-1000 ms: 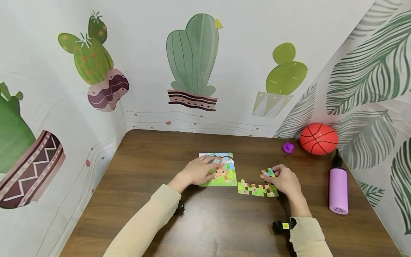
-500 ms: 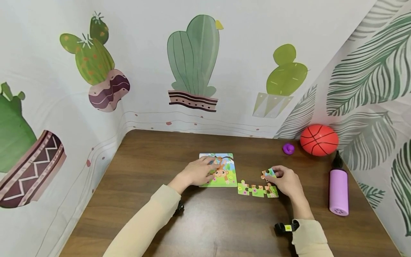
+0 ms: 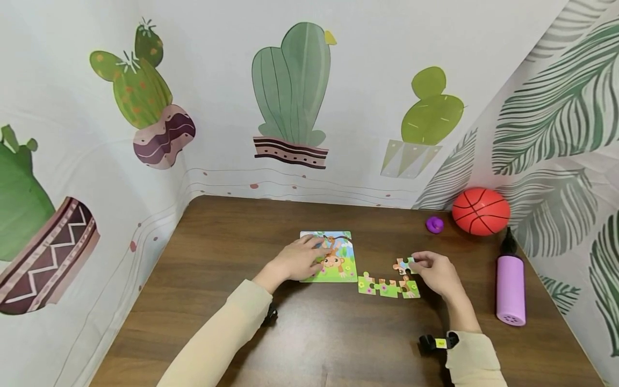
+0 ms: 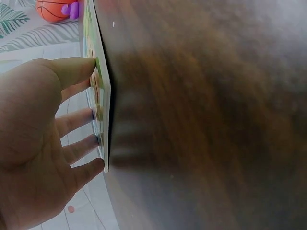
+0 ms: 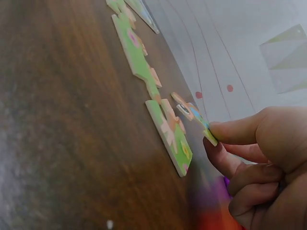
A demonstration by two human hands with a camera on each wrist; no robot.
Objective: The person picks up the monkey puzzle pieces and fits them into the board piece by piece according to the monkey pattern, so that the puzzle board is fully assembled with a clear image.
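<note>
A square monkey picture card (image 3: 340,271) lies on the table, and my left hand (image 3: 297,259) rests on its left part. In the left wrist view the fingertips (image 4: 85,171) touch the card's face, spread and not curled round it. My right hand (image 3: 437,273) pinches a blue, green and orange jigsaw piece (image 5: 195,115) between thumb and forefinger, its other fingers folded. The piece is raised just above a bottom row of green puzzle pieces (image 5: 135,61), which lie joined to the right of the card. The row's right-end piece (image 3: 410,289) is directly below the held one.
A purple rubber duck (image 3: 434,224) and a red basketball-patterned ball (image 3: 481,212) sit at the back right. A pink pump (image 3: 510,290) with a black nozzle lies along the right side. Patterned cloth walls border the brown table (image 3: 232,226).
My right hand has shifted slightly to the right, and the pinched piece has turned and levelled above the row. The left hand has stayed on the card.
</note>
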